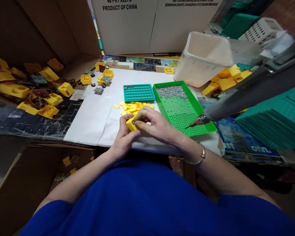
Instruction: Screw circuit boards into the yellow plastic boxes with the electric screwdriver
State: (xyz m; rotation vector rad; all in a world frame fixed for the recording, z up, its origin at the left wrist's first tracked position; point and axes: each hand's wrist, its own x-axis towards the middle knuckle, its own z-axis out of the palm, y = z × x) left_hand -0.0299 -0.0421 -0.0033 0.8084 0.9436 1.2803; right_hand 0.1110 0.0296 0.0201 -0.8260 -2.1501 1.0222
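Observation:
My left hand is closed around a small yellow plastic housing, holding it just above the white paper near the table's front edge. My right hand, with coverings on some fingertips, pinches at the housing's right side; whatever small piece sits between those fingers is hidden. Just beyond the hands lies a heap of flat yellow plastic pieces. Behind the heap is a teal ridged tray. To the right, a green perforated tray holds many small silver screws at its far end.
An electric screwdriver slants in from the right, its bit over the green tray. Yellow housings fill an open carton at left. A translucent bin and stacked teal trays stand right. Another carton sits below the table.

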